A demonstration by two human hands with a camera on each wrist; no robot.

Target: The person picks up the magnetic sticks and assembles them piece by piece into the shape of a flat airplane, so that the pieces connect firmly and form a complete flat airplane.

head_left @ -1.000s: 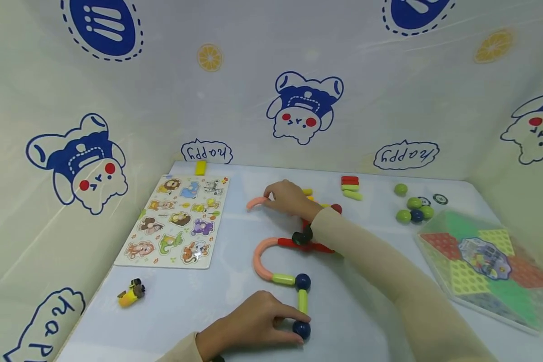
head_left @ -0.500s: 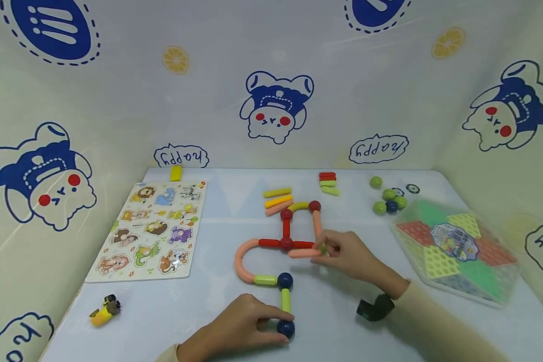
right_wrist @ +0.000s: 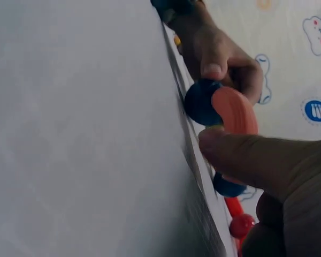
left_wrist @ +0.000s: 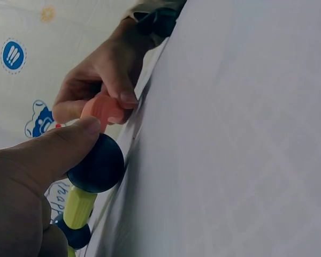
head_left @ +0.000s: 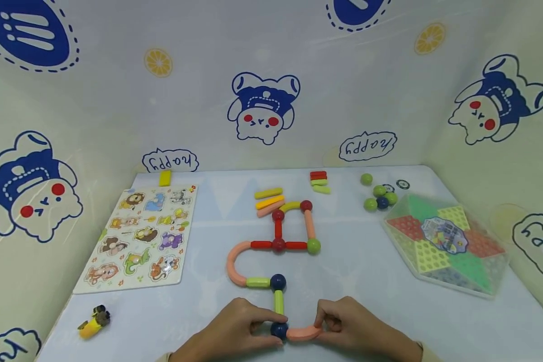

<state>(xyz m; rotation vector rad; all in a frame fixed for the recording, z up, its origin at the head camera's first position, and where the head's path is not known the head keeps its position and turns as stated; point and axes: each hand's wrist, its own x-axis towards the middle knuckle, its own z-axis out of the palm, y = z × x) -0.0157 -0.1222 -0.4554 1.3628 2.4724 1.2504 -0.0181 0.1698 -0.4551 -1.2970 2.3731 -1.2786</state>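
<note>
With thumb and finger, my left hand (head_left: 237, 324) pinches a dark blue ball (head_left: 278, 331) near the table's front edge. My right hand (head_left: 355, 324) grips the right end of a curved pink stick (head_left: 303, 333), whose left end meets that ball. In the left wrist view, the pink stick (left_wrist: 100, 111) reaches the blue ball (left_wrist: 96, 165) right by my thumb. From the ball, a light green stick (head_left: 278, 302) runs up to a second blue ball (head_left: 278, 282). Beyond it, another green stick (head_left: 258, 282) and a pink arc (head_left: 233, 264) lead to red sticks (head_left: 261, 245).
A green ball (head_left: 313, 246) sits at a corner of the joined shape. Loose sticks (head_left: 269, 193) lie behind it. An animal puzzle board (head_left: 138, 241) and a small yellow toy (head_left: 94, 322) are at left; loose balls (head_left: 379, 191) and a clear-lidded box (head_left: 448, 244) at right.
My right hand has brought the curved pink stick from the back of the table to the front blue ball. My left hand has stayed on that ball. The head view has shifted.
</note>
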